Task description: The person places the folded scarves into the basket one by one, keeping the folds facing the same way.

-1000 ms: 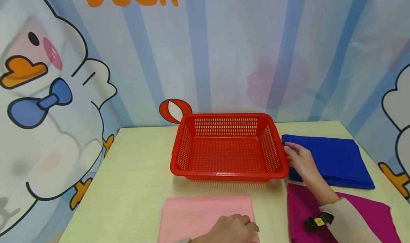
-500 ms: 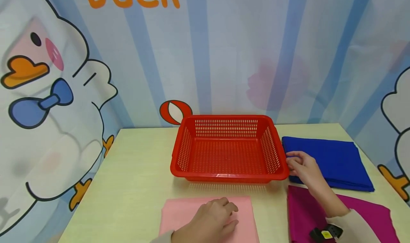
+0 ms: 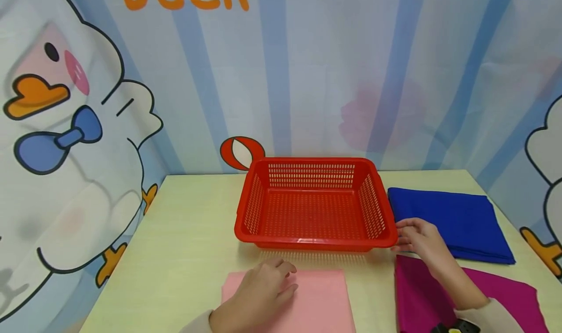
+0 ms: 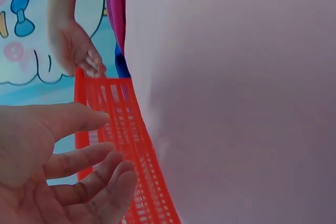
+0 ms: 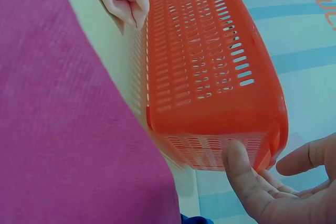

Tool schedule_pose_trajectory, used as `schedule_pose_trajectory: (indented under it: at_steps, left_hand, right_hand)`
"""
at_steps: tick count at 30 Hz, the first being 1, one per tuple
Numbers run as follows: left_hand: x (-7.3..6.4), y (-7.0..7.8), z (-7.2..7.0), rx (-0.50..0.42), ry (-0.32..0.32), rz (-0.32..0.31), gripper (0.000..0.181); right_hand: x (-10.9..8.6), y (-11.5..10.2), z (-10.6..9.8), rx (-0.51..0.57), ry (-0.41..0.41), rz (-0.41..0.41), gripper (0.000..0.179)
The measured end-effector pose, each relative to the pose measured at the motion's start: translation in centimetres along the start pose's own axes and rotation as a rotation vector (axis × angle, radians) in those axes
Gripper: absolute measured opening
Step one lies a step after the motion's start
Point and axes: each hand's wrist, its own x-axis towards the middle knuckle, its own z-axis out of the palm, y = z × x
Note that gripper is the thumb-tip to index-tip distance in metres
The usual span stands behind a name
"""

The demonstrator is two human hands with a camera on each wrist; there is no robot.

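Note:
A red plastic basket [image 3: 313, 242] with slotted walls stands at the back of the table, nothing inside it. Over the folded pink cloth [image 3: 322, 301] in front of it, my left hand [image 3: 259, 291] hovers with relaxed, slightly bent fingers and holds nothing. My right hand [image 3: 421, 240] is at the basket's right side, fingertips right at the rim near the front corner. In the right wrist view the fingers [image 5: 242, 174] are loosely spread beside the basket's end wall [image 5: 210, 150]. The left wrist view shows the left hand [image 4: 79, 166] with thumb and fingers apart.
Right of the basket lies a folded blue cloth [image 3: 456, 220], partly behind the right hand. Nearer, a folded magenta cloth [image 3: 412, 294] lies under the right forearm. A printed duck curtain [image 3: 307, 69] hangs behind the pale table [image 3: 184, 255].
My left hand has moved left and forward across the pink cloth. My right hand has slid slightly nearer along the basket's right side. The basket and cloths stay where they were.

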Motion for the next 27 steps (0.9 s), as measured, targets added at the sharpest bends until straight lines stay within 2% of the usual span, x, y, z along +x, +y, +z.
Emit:
schedule_pose_trajectory:
  at_steps: [11,20,23,27]
  left_hand:
    - [-1.3,-2.8,-1.0,-0.004,-0.011,-0.158,0.021]
    - [-2.6,-4.4,-1.7,0.048,0.099,-0.176,0.021]
    - [-3.0,-4.8,-1.8,0.060,0.106,-0.187,0.022]
    - [-3.4,-5.4,-2.0,0.073,0.093,-0.233,0.023]
  right_hand:
    - [-0.9,1.0,0.8,0.048,-0.108,0.027,0.033]
    - [-1.6,1.8,1.3,0.057,-0.204,0.004,0.027]
    - [-1.8,2.0,1.5,0.062,-0.230,0.006,0.026]
    - [-2.0,2.2,2.0,0.083,-0.293,-0.008,0.029]
